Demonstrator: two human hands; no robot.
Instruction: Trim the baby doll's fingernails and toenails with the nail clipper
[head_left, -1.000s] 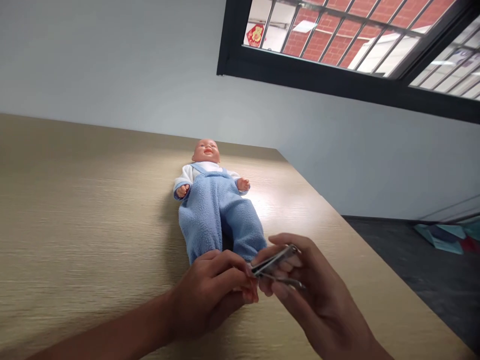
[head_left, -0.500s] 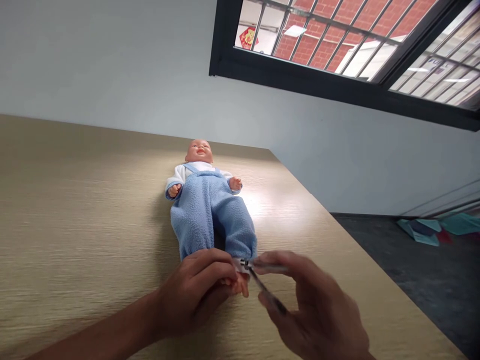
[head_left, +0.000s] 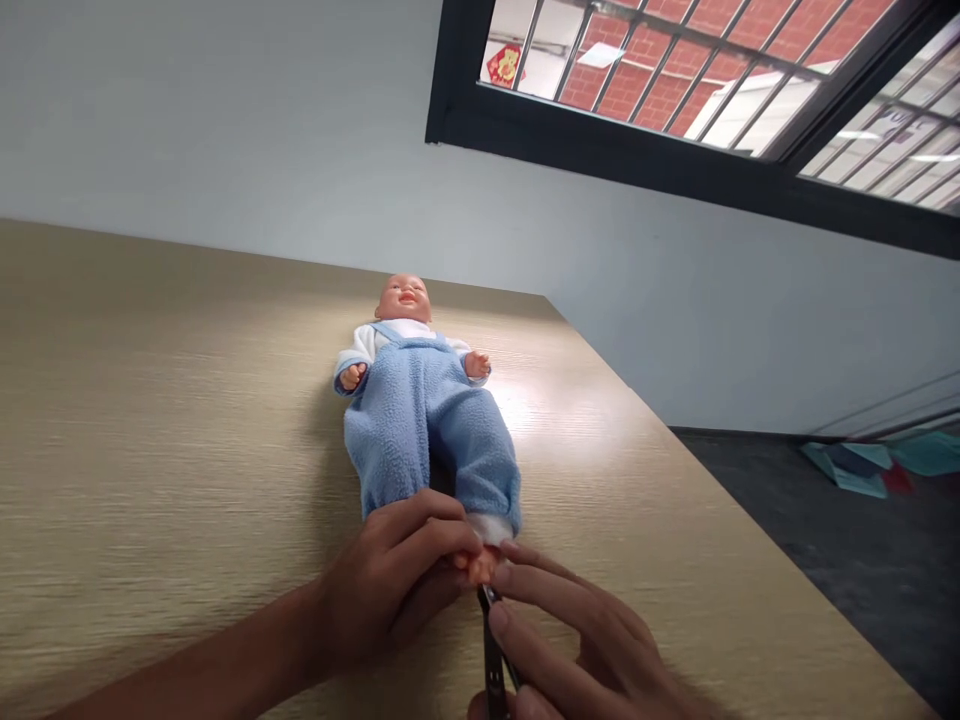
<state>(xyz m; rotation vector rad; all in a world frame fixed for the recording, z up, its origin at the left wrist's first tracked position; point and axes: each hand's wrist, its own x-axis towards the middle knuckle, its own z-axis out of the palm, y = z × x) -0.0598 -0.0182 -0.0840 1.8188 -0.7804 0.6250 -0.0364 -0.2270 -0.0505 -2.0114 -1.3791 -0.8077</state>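
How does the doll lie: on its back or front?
On its back: the doll lies on the table, face and overall straps turned up.

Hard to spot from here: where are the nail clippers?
In the head view, the nail clippers are at bottom centre, in the right hand, just below the doll's foot.

Left hand [head_left: 390,585] grips the bare foot [head_left: 481,567] of a baby doll [head_left: 403,328] lying face-up in blue fleece overalls [head_left: 416,430] on a wood-grain table [head_left: 187,420]. Right hand [head_left: 577,630] holds steel nail clippers [head_left: 493,650] just beside that foot, at the table's near side.
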